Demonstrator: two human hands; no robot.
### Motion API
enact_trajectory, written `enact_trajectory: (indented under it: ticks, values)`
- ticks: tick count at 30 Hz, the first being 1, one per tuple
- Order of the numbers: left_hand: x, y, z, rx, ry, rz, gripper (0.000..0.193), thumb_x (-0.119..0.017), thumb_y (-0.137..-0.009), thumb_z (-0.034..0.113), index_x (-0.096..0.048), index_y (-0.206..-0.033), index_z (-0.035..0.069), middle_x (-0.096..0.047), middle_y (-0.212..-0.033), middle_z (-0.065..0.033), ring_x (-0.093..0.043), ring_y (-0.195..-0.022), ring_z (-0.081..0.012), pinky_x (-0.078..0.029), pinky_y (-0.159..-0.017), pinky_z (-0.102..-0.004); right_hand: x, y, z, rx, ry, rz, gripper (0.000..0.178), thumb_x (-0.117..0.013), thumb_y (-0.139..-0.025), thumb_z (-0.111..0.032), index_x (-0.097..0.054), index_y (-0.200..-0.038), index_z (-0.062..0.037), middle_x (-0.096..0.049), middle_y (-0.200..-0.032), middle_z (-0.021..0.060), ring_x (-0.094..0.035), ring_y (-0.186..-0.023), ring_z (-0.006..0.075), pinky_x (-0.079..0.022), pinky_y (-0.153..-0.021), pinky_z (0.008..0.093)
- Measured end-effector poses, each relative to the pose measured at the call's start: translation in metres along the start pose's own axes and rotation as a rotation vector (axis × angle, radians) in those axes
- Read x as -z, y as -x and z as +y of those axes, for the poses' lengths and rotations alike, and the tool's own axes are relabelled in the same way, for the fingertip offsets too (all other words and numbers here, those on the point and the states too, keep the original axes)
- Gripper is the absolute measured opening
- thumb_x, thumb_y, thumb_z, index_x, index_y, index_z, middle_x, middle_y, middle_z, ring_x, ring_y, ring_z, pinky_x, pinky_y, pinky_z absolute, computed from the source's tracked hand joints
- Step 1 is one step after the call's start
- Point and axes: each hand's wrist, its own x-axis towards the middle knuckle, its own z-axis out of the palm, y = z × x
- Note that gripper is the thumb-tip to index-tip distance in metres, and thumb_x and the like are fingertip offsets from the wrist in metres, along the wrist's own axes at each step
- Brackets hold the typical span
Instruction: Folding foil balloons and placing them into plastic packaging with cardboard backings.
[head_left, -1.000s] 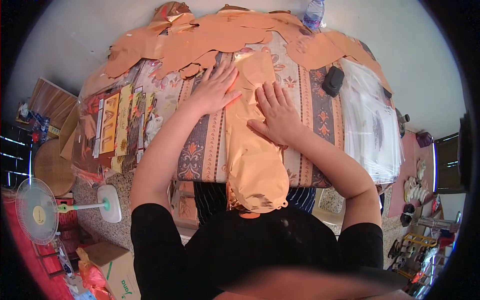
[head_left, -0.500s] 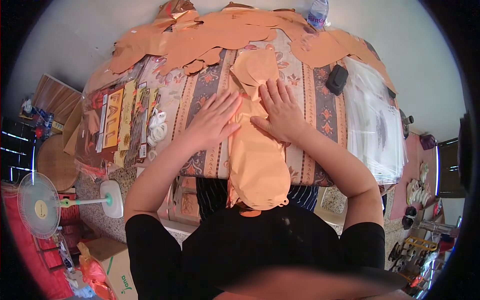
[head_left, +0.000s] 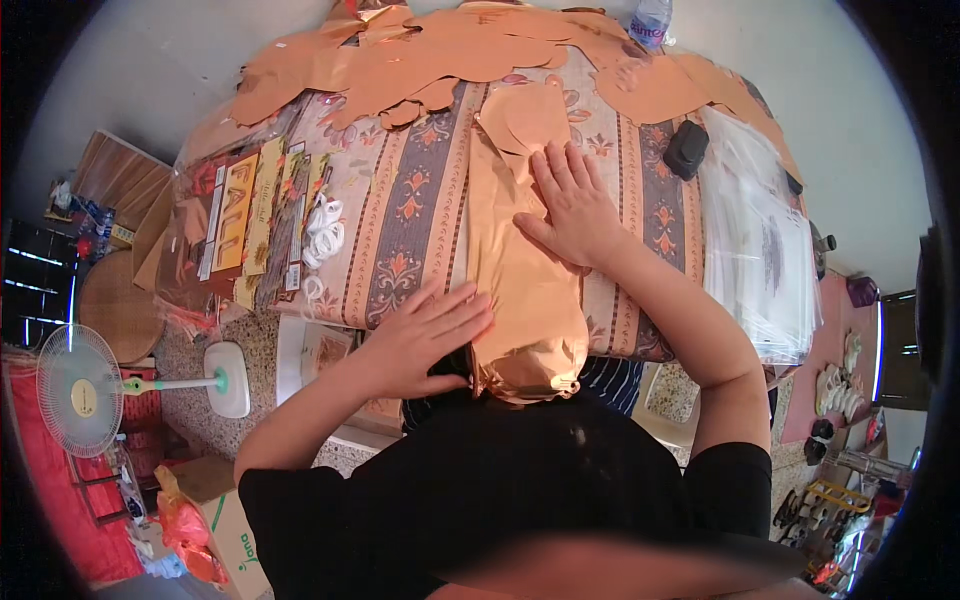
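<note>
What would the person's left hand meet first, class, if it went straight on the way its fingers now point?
The left hand would most likely meet the copper-coloured foil piece first: its fingertips lie at that piece's left edge, though touching or just above is hard to tell.

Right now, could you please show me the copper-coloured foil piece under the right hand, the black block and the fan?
Copper-coloured foil piece [head_left: 520, 278]: head view, on its bare middle surface.
Black block [head_left: 686, 149]: head view, middle of its upper face.
Fan [head_left: 82, 397]: head view, centre of its round head.
</note>
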Motion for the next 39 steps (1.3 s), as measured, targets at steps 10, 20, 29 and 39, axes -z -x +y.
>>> enact_trajectory:
  ticks: [10, 20, 29, 39]
  values:
    - [-0.022, -0.033, -0.013, -0.08, -0.04, 0.59, 0.049, -0.076, -0.066, 0.006, -0.063, -0.113, 0.002, -0.063, -0.113, -0.0101, -0.059, -0.104, -0.0268, -0.05, -0.086, -0.0388, 0.002, 0.001, 0.0, 0.011, -0.025, -0.019, 0.087, -0.044, -0.088, -0.058, -0.025, -0.145, 0.0043, -0.026, -0.149, 0.0274, -0.019, -0.14, 0.044, -0.014, -0.115, 0.0493]
    - [-0.004, -0.07, -0.057, -0.268, -0.255, 0.488, 0.029, -0.062, -0.075, 0.01, -0.068, -0.103, 0.004, -0.066, -0.108, -0.0082, -0.062, -0.105, -0.0232, -0.052, -0.087, -0.0367, 0.002, -0.001, 0.0, -0.005, -0.006, -0.053, 0.087, -0.043, -0.088, -0.06, -0.024, -0.146, 0.0024, -0.023, -0.151, 0.0263, -0.017, -0.141, 0.0434, -0.013, -0.116, 0.0485]
    - [-0.01, -0.075, -0.067, -0.166, -0.02, 0.537, 0.023, -0.058, -0.079, 0.007, -0.07, -0.098, 0.005, -0.07, -0.099, -0.009, -0.067, -0.095, -0.0254, -0.054, -0.082, -0.034, 0.013, 0.001, 0.033, 0.016, -0.738, -0.006, 0.065, -0.051, -0.093, -0.032, -0.028, -0.145, -0.0017, -0.027, -0.15, 0.0234, -0.021, -0.142, 0.038, -0.015, -0.116, 0.0449]
    - [0.0, -0.077, -0.076, 0.173, 0.553, 0.441, 0.024, -0.065, -0.076, 0.004, -0.068, -0.099, 0.003, -0.071, -0.093, -0.0113, -0.069, -0.088, -0.0199, -0.053, -0.077, -0.0282, 0.052, 0.023, 0.025, 0.454, -0.676, 0.043, 0.05, -0.072, -0.072, -0.009, -0.058, -0.12, -0.0023, -0.059, -0.118, 0.0195, -0.052, -0.118, 0.0362, -0.042, -0.101, 0.0431]
